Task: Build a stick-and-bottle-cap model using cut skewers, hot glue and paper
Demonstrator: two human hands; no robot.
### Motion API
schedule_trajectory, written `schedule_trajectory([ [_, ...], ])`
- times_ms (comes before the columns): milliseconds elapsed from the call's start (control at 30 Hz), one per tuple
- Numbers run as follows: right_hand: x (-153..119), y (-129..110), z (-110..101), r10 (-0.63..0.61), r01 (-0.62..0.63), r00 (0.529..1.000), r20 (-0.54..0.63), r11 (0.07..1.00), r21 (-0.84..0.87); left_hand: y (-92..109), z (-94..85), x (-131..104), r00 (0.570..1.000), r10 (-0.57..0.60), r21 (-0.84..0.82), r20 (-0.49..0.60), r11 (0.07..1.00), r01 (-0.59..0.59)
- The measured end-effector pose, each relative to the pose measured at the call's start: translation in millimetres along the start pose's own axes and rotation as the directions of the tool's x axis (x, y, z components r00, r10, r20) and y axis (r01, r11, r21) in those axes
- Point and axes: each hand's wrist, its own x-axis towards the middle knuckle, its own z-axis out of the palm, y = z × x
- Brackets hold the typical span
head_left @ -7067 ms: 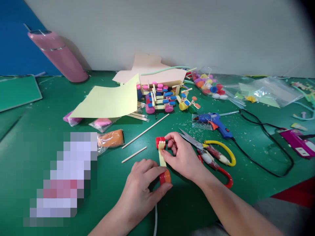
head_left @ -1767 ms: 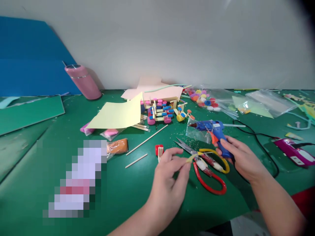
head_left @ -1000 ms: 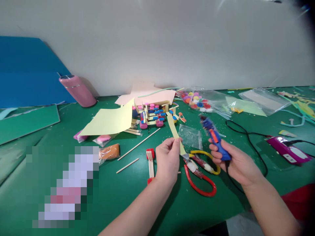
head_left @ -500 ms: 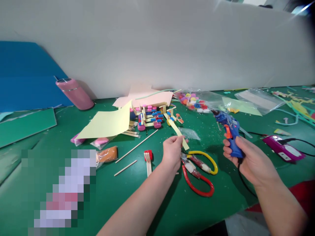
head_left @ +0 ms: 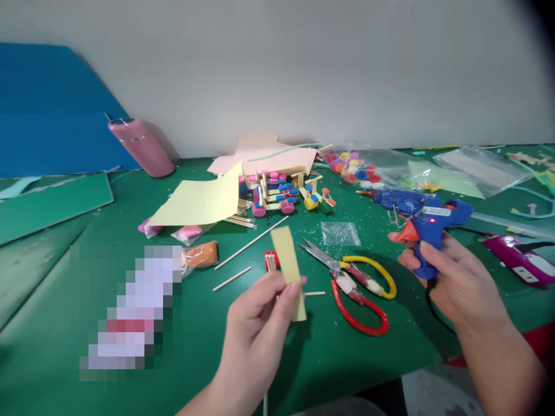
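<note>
Pinched between the thumb and fingers of my left hand is a pale yellow foam or paper strip, raised above the table. My right hand grips a blue glue gun by its handle, fingers near the orange trigger, nozzle pointing left. Scissors with one red and one yellow handle lie between my hands. Behind the strip sits a red piece with several wooden sticks on it, partly hidden by my left hand. Loose wooden sticks lie to its left.
Several small stick-and-cap models stand farther back beside a yellow sheet. A bag of coloured caps lies near the wall. At left is a pink tumbler; at right, a purple power strip. An orange packet lies left of centre.
My left hand has drawn back toward me and left, turning the yellow strip upright. The glue gun has swung from pointing away to pointing left. The view has shifted slightly.
</note>
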Motion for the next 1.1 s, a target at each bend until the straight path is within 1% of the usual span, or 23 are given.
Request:
schedule_trajectory([
  [67,-4,5,3,0.017,-0.017,0.999,0.028,1.000,-0.024,-10,-19.9,-14,0.986,0.167,0.150,-0.013,0.975,-0.163],
  [133,-8,9,7,0.043,-0.043,0.998,0.040,0.999,-0.018,-24,-36.8,-26,0.958,0.282,0.306,0.041,0.910,-0.281],
  [200,-12,13,10,0.053,-0.053,0.998,0.041,0.999,-0.001,-38,-49.1,-37,0.911,0.399,0.378,0.109,0.831,-0.409],
  [267,-16,15,11,0.057,-0.057,0.996,0.066,0.998,0.000,-50,-55.5,-45,0.875,0.458,0.403,0.155,0.780,-0.479],
  [333,-21,18,11,0.087,-0.081,0.987,0.133,0.996,-0.046,-58,-56.2,-50,0.862,0.470,0.404,0.188,0.763,-0.504],
  [400,-26,20,11,0.152,-0.118,0.962,0.226,0.981,-0.155,-62,-53.2,-52,0.857,0.461,0.394,0.232,0.760,-0.516],
  [467,-32,21,13,0.230,-0.136,0.922,0.311,0.945,-0.296,-65,-49.0,-52,0.839,0.467,0.388,0.280,0.744,-0.544],
  [533,-36,20,17,0.304,-0.146,0.881,0.364,0.904,-0.403,-65,-45.2,-50,0.805,0.509,0.395,0.306,0.701,-0.594],
  [600,-39,20,24,0.370,-0.160,0.832,0.414,0.874,-0.459,-65,-42.8,-47,0.774,0.547,0.416,0.320,0.653,-0.633],
  [667,-40,19,30,0.408,-0.169,0.798,0.443,0.858,-0.484,-64,-41.4,-43,0.757,0.560,0.436,0.335,0.620,-0.652],
  [733,-40,20,32,0.420,-0.156,0.785,0.455,0.845,-0.511,-63,-40.3,-40,0.756,0.545,0.450,0.362,0.608,-0.654],
  [800,-39,22,31,0.422,-0.114,0.774,0.472,0.826,-0.551,-64,-38.3,-39,0.779,0.520,0.464,0.349,0.627,-0.626],
  [900,-37,24,28,0.456,-0.060,0.733,0.504,0.782,-0.621,-69,-34.0,-39,0.824,0.500,0.465,0.266,0.682,-0.564],
  [1000,-35,24,28,0.495,-0.056,0.714,0.495,0.746,-0.663,-76,-31.2,-39,0.824,0.535,0.455,0.190,0.695,-0.556],
  [1033,-34,23,29,0.501,-0.050,0.709,0.496,0.738,-0.673,-78,-31.2,-40,0.825,0.537,0.458,0.180,0.696,-0.553],
  [1100,-33,22,31,0.497,-0.020,0.705,0.506,0.727,-0.687,-80,-32.5,-40,0.841,0.502,0.460,0.201,0.710,-0.533],
])
